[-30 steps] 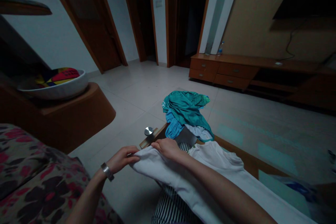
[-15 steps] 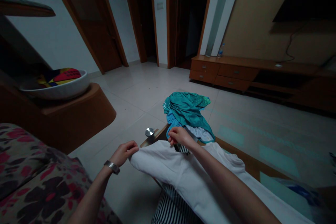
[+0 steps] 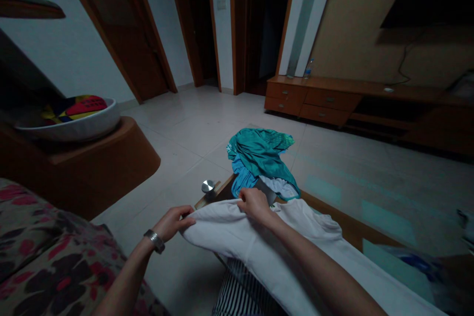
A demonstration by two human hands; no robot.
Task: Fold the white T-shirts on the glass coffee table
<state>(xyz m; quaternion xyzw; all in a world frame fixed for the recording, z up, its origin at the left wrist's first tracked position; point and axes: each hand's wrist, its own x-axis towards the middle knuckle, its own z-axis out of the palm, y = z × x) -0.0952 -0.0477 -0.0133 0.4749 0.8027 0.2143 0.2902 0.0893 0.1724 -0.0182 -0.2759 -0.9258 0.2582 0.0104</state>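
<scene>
A white shirt (image 3: 225, 232) lies across the glass-topped coffee table, one sleeve-like part pulled toward the left and hanging past the near edge. My left hand (image 3: 172, 223), with a silver watch on the wrist, is closed on the end of that part. Farther along its upper edge, my right hand (image 3: 255, 205) pinches the cloth between thumb and fingers. Just beyond my right hand is a heap of teal clothing (image 3: 259, 153), with blue and pale cloth under it.
The table's wooden frame (image 3: 355, 222) runs to the right, with a clear plastic bag (image 3: 414, 261) on it. A round metal knob (image 3: 208, 186) sits at its corner. A floral sofa (image 3: 59, 256) is at left, below a white basin (image 3: 81, 126). A TV cabinet (image 3: 326, 101) stands behind.
My right hand has lowered from just above the shirt's upper edge and now grips it. The left hand keeps its hold, its fingers farther over the cloth. The view has shifted slightly.
</scene>
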